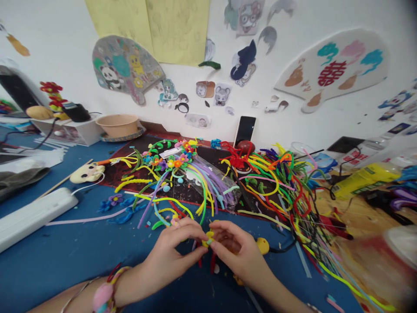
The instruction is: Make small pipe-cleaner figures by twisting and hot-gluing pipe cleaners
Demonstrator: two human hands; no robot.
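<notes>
left hand (172,256) + right hand (239,252) together, fingertips both pinching a tiny yellow fuzzy piece (207,240) over the blue table (65,261) | looks barely started tbh | finished flowers (176,163) behind, pipe cleaners (280,182) pile mostly unused

1. left hand (169,254) and right hand (239,252) meet fingertip to fingertip, pinching a small yellow piece (207,240).
2. a pile of coloured pipe cleaners (276,182) lies beyond on the blue table (58,252).
</notes>
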